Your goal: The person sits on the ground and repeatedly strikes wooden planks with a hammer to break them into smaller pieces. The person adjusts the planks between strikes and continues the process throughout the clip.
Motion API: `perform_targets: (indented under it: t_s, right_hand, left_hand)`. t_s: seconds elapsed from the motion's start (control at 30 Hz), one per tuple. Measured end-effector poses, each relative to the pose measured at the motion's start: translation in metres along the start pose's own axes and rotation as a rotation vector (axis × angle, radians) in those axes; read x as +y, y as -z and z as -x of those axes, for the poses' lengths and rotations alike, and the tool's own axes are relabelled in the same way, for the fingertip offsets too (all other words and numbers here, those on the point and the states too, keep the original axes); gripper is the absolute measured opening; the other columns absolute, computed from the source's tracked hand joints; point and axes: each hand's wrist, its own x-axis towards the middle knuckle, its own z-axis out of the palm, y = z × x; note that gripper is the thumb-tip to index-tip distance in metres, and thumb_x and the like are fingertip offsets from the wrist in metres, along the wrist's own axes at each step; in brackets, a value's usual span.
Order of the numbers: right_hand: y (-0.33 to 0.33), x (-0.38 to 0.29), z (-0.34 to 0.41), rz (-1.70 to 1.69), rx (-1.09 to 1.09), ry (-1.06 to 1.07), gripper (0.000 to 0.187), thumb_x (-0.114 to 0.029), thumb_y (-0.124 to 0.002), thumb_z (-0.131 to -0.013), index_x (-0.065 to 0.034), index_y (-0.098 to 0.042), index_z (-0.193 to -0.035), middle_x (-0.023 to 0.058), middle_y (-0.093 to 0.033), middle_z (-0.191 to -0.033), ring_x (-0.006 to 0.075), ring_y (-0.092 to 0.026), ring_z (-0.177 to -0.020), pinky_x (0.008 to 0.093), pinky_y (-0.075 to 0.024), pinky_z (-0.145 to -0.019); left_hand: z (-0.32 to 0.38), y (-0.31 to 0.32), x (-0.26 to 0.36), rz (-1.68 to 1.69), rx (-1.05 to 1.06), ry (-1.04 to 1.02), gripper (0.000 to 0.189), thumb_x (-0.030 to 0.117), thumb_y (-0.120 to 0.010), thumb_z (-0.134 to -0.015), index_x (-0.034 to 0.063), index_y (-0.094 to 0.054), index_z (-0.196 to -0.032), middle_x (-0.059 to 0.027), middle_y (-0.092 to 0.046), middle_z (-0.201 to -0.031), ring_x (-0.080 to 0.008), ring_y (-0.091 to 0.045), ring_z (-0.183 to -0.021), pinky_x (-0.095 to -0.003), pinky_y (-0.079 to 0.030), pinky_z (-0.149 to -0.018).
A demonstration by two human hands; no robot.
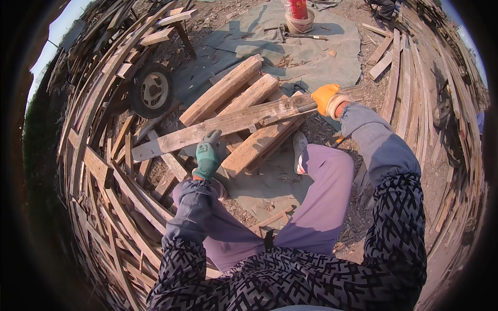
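A long weathered plank (171, 140) lies slantwise across several short, thick timber beams (221, 91). My left hand (208, 155), in a green glove, holds the plank's near edge, left of its middle. In an orange glove, my right hand (327, 99) grips the handle of a hand tool (278, 116), which looks like a hammer or nail puller. The tool lies along the plank, its metal head (253, 127) at the near edge. Whether the head touches a nail cannot be made out. Another squared beam (253, 145) sits under the plank, between my feet.
A wheel with a tyre (151, 91) stands at the left, beside stacked boards (116, 66). Loose planks (404, 85) line the right. On the green ground sheet (327, 50) are a bucket (299, 24) and long-handled tools (305, 36). A seated person's legs (385, 9) show at the top right.
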Motion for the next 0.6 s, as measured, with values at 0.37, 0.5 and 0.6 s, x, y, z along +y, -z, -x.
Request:
perform_targets:
  t_s: [0.37, 0.5, 0.6]
  right_hand:
    - [0.008, 0.009, 0.005, -0.071, -0.115, 0.028, 0.025, -0.029, -0.083, -0.071, -0.0104, -0.072, -0.084, 0.0131, -0.070, -0.073, 0.0379, -0.071, -0.076, 0.0511, -0.0534, -0.067]
    - [0.006, 0.007, 0.012, -0.145, -0.024, 0.034, 0.021, -0.026, -0.083, -0.070, -0.0125, -0.069, -0.080, 0.0109, -0.067, -0.070, 0.0369, -0.070, -0.073, 0.0511, -0.0523, -0.065]
    - [0.008, 0.002, 0.020, -0.223, -0.007, -0.013, 0.017, -0.021, -0.079, -0.072, -0.0145, -0.069, -0.084, 0.0099, -0.068, -0.073, 0.0361, -0.070, -0.074, 0.0500, -0.0521, -0.064]
  left_hand:
    - [-0.109, -0.074, -0.108, -0.417, -0.032, 0.091, 0.033, 0.037, -0.053, -0.102, 0.0136, -0.068, -0.119, -0.0086, -0.069, -0.119, -0.0320, -0.064, -0.114, -0.0511, -0.044, -0.099]
    - [-0.110, -0.088, -0.117, -0.433, 0.020, 0.115, 0.037, 0.039, -0.050, -0.104, 0.0130, -0.070, -0.120, -0.0084, -0.072, -0.118, -0.0313, -0.068, -0.108, -0.0494, -0.045, -0.100]
    - [-0.111, -0.093, -0.122, -0.457, 0.003, 0.141, 0.039, 0.040, -0.048, -0.105, 0.0128, -0.070, -0.122, -0.0094, -0.071, -0.124, -0.0317, -0.067, -0.112, -0.0491, -0.045, -0.101]
